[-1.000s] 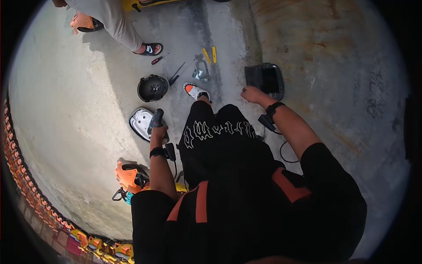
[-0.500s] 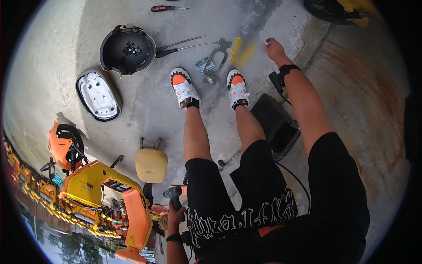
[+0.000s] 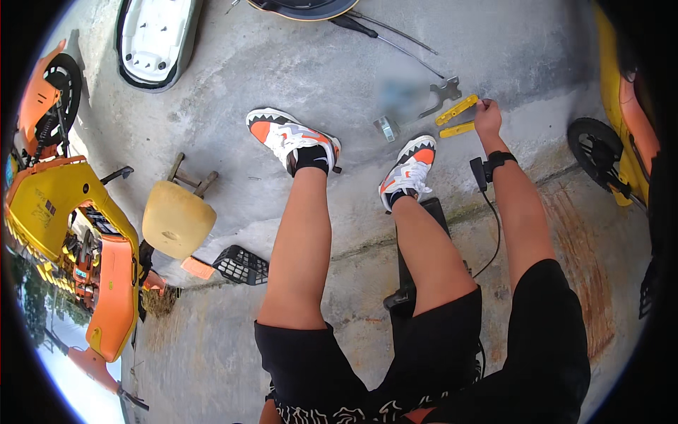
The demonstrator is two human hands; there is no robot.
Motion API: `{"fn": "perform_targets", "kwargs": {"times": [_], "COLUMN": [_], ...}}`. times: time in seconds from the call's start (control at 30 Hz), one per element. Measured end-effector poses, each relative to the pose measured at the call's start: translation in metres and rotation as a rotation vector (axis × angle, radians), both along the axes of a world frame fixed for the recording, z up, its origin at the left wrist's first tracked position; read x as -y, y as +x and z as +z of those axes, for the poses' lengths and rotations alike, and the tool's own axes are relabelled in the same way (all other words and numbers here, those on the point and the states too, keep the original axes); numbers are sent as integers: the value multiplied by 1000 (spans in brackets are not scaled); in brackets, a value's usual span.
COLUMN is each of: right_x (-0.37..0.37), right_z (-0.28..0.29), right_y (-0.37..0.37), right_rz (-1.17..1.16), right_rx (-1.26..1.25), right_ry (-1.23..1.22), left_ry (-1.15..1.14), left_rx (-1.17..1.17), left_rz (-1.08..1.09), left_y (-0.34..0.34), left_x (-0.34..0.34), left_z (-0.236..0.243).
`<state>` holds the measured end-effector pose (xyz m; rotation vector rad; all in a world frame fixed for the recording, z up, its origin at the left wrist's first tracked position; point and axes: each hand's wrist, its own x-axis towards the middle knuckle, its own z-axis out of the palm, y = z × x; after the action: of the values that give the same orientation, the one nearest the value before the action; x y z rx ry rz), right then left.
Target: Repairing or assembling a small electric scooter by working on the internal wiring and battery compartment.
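Note:
My right hand (image 3: 488, 119) is beside a pair of yellow strips (image 3: 456, 111), perhaps arms of one part. Its fingers are pinched together at the end of the upper strip; what they hold, if anything, is too small to make out. A grey metal bracket (image 3: 445, 92) lies just beyond the strips. Left of it is a small shiny packet (image 3: 386, 128), with a blurred bluish patch above. Only a bit of my left forearm (image 3: 269, 412) shows at the lower edge; my left hand is out of view.
A long screwdriver (image 3: 357, 27) and a dark round container (image 3: 307, 8) are at the top. A white-bottomed scooter seat (image 3: 157, 35), a yellow stool (image 3: 178, 219) and a yellow-orange scooter (image 3: 113, 283) stand left. Another scooter wheel (image 3: 595, 152) is right. A black grid basket (image 3: 240, 266) sits by my leg.
My view has swung so that the floor things shift up and left. My feet have moved apart. The right hand is now close against the yellow strips. My left hand with its power screwdriver has left view.

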<state>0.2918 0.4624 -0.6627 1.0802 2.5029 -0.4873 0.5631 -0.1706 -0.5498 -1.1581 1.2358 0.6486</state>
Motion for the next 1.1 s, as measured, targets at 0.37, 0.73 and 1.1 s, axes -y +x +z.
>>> {"fn": "perform_targets", "kwargs": {"times": [0.37, 0.73, 1.1], "right_x": [211, 158, 340], "right_z": [211, 583, 711], "right_y": [-297, -176, -271], "right_rz": [-17, 921, 982], "right_rx": [154, 771, 346], "right_ry": [-510, -392, -482], "left_ry": [268, 156, -298], "left_rx": [-416, -221, -532], "left_rz": [-32, 302, 502], "left_y": [84, 108, -56], "left_x": [-89, -102, 43], "left_z": [318, 454, 489]}}
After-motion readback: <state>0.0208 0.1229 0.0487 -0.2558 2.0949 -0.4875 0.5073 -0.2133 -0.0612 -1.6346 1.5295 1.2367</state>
